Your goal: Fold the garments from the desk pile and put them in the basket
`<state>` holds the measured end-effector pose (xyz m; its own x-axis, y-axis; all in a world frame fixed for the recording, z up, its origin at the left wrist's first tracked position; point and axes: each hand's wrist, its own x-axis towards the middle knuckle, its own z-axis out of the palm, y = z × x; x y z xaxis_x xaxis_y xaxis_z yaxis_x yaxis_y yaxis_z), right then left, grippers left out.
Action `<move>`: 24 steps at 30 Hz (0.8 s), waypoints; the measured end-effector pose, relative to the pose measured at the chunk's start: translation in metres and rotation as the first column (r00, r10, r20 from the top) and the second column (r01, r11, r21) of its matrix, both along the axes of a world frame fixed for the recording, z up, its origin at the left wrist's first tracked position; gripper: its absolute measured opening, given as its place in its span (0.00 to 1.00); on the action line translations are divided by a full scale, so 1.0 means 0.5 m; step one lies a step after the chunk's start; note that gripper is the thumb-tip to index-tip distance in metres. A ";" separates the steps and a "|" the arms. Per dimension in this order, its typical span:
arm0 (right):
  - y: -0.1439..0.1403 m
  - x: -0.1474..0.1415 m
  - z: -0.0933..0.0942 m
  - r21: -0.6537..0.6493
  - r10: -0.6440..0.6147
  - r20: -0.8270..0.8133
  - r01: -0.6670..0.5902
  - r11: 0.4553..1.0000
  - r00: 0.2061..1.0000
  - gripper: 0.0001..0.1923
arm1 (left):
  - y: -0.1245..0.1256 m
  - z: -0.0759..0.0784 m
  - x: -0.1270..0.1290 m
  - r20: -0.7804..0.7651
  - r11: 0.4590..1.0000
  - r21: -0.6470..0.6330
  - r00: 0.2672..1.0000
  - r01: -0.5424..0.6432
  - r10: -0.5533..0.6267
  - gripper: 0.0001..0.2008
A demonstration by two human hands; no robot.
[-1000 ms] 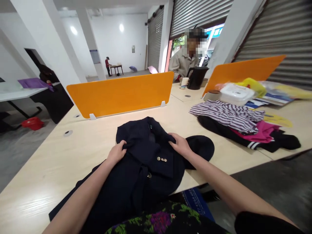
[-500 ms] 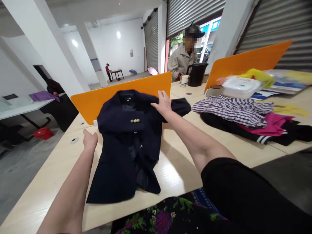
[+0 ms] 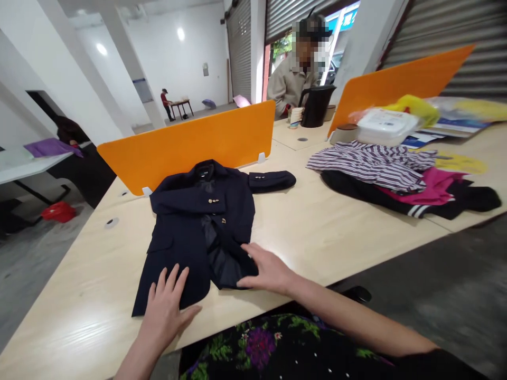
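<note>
Both hands, the left (image 3: 166, 306) and right (image 3: 266, 270), now press flat and open, gripping nothing, on the near hem of the jacket (image 3: 202, 227), which has dropped from mid-air to lie spread face-up on the desk (image 3: 336, 232), one sleeve (image 3: 271, 181) stretched toward the divider (image 3: 186, 145).

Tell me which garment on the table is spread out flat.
The navy jacket under both hands; the striped shirt and pink top lie heaped at right.

An orange divider (image 3: 190, 142) stands along the desk's (image 3: 336, 232) far edge. Toward its right edge lies a pile of clothes (image 3: 396, 179), striped fabric on top, a white container (image 3: 386, 126) behind. A seated person (image 3: 291, 79) faces a black kettle (image 3: 316, 105).
</note>
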<state>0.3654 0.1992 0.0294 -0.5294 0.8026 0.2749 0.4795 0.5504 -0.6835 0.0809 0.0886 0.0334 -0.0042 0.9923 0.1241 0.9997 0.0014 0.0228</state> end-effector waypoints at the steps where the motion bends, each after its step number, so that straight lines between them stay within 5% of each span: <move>1: -0.006 -0.006 -0.008 0.005 0.012 0.031 -0.012 1.000 0.999 0.22 | -0.003 -0.004 -0.010 -0.013 1.000 -0.003 1.000 -0.021 0.021 0.33; 5: 0.031 0.012 -0.021 -0.075 -0.150 -0.124 0.142 0.987 0.981 0.10 | -0.012 -0.010 -0.057 -0.076 0.997 0.065 0.996 -0.038 0.043 0.28; 10: 0.119 0.153 0.057 -0.289 -0.349 -0.508 0.226 0.930 0.787 0.09 | -0.043 0.014 -0.092 0.034 0.983 0.077 0.986 -0.165 0.163 0.31; 14: 0.149 0.265 0.140 -0.225 -0.446 -0.697 0.420 0.879 0.561 0.11 | -0.071 0.072 -0.125 0.292 0.927 0.095 0.900 -0.364 0.324 0.27; 17: 0.140 0.287 0.158 -0.129 -0.439 -0.777 0.568 0.813 0.451 0.14 | -0.088 0.100 -0.148 0.426 0.935 0.041 0.853 -0.352 0.302 0.27; 21: 0.098 0.245 0.073 -0.142 -0.474 -0.609 0.501 0.854 0.636 0.28 | -0.104 0.066 -0.146 0.423 0.954 0.011 0.866 -0.298 0.266 0.28; 24: 0.069 0.210 -0.015 -0.174 -0.464 -0.406 0.432 0.885 0.787 0.22 | -0.120 0.024 -0.117 0.283 0.973 0.147 0.950 -0.176 0.130 0.30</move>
<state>0.4704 0.2336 0.0218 0.0514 0.9453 0.3221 0.3146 0.2908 -0.9036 0.0226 0.0284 0.0456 -0.2109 0.9417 0.2623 0.9439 0.1265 0.3050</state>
